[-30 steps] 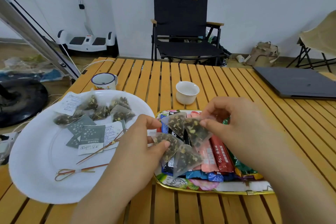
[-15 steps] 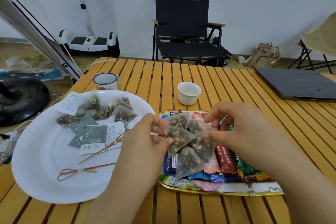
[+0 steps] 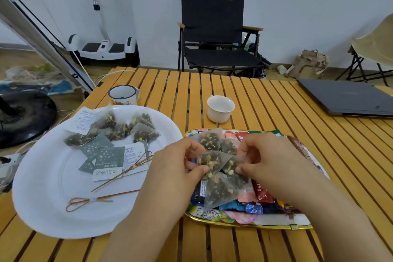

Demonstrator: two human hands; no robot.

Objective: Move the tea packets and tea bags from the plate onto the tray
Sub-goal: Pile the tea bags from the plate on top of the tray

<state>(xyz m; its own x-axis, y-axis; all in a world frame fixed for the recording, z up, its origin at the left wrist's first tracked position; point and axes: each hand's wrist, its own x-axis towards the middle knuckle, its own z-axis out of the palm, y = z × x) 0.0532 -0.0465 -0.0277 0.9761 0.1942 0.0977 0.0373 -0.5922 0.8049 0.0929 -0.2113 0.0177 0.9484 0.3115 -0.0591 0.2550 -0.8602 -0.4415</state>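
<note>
A white plate (image 3: 49,193) at the left holds several pyramid tea bags (image 3: 136,128), grey and white tea packets (image 3: 108,160) and knotted bamboo picks (image 3: 89,202). To its right lies a gold-rimmed floral tray (image 3: 244,220) filled with colourful tea packets (image 3: 261,192). Over the tray, my left hand (image 3: 176,168) and my right hand (image 3: 270,161) both pinch a cluster of pyramid tea bags (image 3: 214,161) from either side. One more bag (image 3: 221,190) rests on the tray packets just below the cluster.
A small white cup (image 3: 220,108) stands behind the tray, and an enamel mug (image 3: 123,95) behind the plate. A closed laptop (image 3: 348,97) lies at the back right of the slatted wooden table (image 3: 276,102). A black folding chair (image 3: 214,27) stands beyond the table.
Both hands have lowered the cluster of tea bags closer to the tray packets and drawn nearer together. The plate's contents have not moved.
</note>
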